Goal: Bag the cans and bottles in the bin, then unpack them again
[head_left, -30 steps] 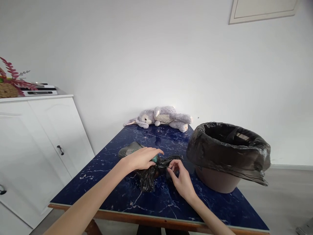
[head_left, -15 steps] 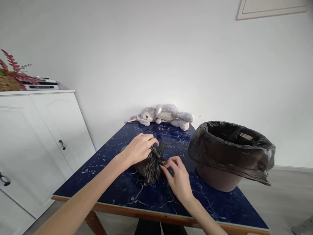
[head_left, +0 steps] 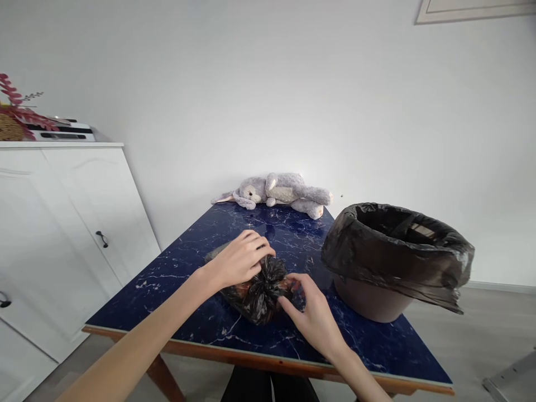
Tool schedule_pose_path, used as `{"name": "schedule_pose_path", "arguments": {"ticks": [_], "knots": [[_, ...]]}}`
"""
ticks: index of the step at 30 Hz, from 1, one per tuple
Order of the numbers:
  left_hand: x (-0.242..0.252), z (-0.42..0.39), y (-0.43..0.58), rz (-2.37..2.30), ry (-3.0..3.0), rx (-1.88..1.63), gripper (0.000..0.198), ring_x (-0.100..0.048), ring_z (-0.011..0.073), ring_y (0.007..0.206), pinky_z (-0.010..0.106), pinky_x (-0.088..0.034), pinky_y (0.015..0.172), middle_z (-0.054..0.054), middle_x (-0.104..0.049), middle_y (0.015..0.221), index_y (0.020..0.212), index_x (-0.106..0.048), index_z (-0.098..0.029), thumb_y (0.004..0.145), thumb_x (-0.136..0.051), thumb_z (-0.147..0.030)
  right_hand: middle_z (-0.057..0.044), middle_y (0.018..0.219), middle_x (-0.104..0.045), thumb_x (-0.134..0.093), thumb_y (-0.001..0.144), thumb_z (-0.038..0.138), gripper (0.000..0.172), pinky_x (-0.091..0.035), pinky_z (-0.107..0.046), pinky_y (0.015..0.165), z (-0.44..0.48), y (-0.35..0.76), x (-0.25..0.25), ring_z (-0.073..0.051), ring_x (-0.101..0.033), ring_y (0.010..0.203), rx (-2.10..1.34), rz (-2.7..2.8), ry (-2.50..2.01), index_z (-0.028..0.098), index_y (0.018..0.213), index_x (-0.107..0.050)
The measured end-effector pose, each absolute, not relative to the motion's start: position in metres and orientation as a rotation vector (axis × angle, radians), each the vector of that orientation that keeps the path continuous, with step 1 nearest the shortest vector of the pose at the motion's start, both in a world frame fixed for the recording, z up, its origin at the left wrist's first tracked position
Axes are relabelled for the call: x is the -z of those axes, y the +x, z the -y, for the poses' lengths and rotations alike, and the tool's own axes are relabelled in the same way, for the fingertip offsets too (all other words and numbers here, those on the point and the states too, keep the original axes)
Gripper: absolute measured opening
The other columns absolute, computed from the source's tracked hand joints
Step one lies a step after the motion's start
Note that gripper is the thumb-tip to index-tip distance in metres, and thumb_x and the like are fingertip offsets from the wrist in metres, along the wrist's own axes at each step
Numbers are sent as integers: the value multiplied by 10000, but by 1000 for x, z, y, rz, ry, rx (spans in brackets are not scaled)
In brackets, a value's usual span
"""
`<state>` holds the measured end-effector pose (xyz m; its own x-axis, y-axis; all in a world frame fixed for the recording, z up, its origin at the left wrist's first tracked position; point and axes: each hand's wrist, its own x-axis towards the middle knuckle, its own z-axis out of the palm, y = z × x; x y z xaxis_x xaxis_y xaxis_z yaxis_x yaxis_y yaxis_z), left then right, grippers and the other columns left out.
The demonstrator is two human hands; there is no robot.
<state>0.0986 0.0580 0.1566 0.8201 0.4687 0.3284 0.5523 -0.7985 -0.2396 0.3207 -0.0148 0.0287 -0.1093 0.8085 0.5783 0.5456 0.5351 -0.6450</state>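
A filled black plastic bag [head_left: 262, 304], its top gathered into a knotted bunch, rests on the table in front of me. My left hand [head_left: 245, 259] reaches over it from the left, fingers closed on the gathered plastic. On the other side, my right hand [head_left: 307, 310] holds the bag's edge between its bent fingers and thumb. Something reddish-brown shows faintly through the thin plastic; I cannot make out what it is. To the right stands a brown bin [head_left: 372, 298] with a black liner [head_left: 389, 259] folded over its rim.
A grey plush rabbit [head_left: 285, 192] lies on its side at the far edge of the blue marbled table [head_left: 188, 279], against the wall. White cabinets [head_left: 71, 223] stand on the left, with a wicker basket [head_left: 10, 128] and a white device [head_left: 62, 133] on top.
The bunch of plastic is now more compact and rounded between my hands. My right thumb and fingers have spread further apart along it. The view has shifted slightly.
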Motion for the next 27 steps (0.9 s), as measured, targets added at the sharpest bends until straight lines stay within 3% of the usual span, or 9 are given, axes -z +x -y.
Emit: {"name": "schedule_pose_path", "arguments": {"ticks": [5, 13, 18, 21, 24, 27], "knots": [[-161, -52, 105, 646, -2681, 248, 60, -638, 296, 1188, 536, -325, 1241, 43, -791, 1086, 948, -785, -229, 936, -732, -206, -88, 1125, -645, -604, 1034, 223, 37, -541, -415, 833, 14, 302, -37, -277, -634, 1010, -214, 1874, -1080, 247, 1006, -606], [-173, -63, 102, 1338, -2533, 786, 222, -688, 293, 1122, 541, -457, 1097, 18, -828, 1071, 889, -784, -233, 836, -630, -83, -125, 1231, -601, -550, 1002, 67, 160, -489, -386, 793, 45, 312, -29, -259, -578, 995, 166, 2146, -874, 206, 927, -574], [-175, -67, 96, 1635, -2429, 1025, 289, -709, 282, 1051, 450, -553, 961, 9, -822, 1068, 898, -785, -253, 777, -601, -66, -123, 1245, -611, -524, 1018, 62, 170, -506, -389, 809, 52, 336, -24, -254, -600, 1009, 143, 2162, -888, 210, 948, -570], [-174, -62, 95, 1465, -2502, 1047, 341, -675, 289, 1178, 478, -520, 1060, 39, -783, 1210, 1040, -767, -240, 810, -586, -65, -109, 1205, -624, -580, 1019, 151, 87, -542, -401, 853, 50, 339, -30, -264, -623, 1052, -15, 2077, -973, 237, 1033, -577], [-174, -53, 100, 988, -2693, 760, 483, -551, 308, 1378, 541, -400, 1196, 66, -693, 1409, 1327, -691, -250, 880, -620, -81, -83, 1113, -641, -708, 975, 312, 247, -568, -393, 841, 45, 327, -39, -264, -643, 1012, -203, 1930, -1084, 247, 1160, -558], [-174, -48, 107, 639, -2805, 432, 298, -567, 296, 1342, 504, -386, 1193, 48, -771, 1251, 1230, -762, -282, 969, -679, -163, -47, 974, -642, -714, 992, 377, 204, -526, -375, 745, 35, 309, -47, -248, -626, 876, -151, 1877, -1168, 245, 1074, -582]]}}
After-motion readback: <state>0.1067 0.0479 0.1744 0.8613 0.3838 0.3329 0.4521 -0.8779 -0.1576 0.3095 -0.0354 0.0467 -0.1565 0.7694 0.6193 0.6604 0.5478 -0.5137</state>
